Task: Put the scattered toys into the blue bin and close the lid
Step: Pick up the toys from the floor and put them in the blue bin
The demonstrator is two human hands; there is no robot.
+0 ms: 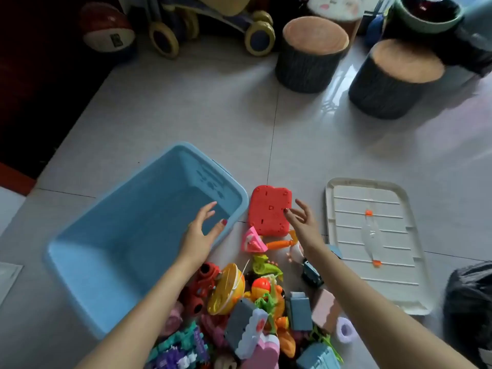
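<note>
The blue bin (111,278) stands open and empty on the floor at the left. Its white lid (346,193) lies flat at the right, upside down. A pile of scattered toys (255,304) lies between them near me. A flat red square toy (269,209) lies just beyond the pile. My left hand (202,235) hovers open over the bin's right rim, holding nothing. My right hand (303,219) is open beside the red toy, its fingertips at the toy's right edge. A pink slice-shaped toy (253,242) lies just below the red toy.
Two stump-shaped stools (311,54) (394,78) stand at the far side of the floor. A toy stroller (210,25) and a ball (106,27) sit at the back left. A black bag (468,310) is at the right edge.
</note>
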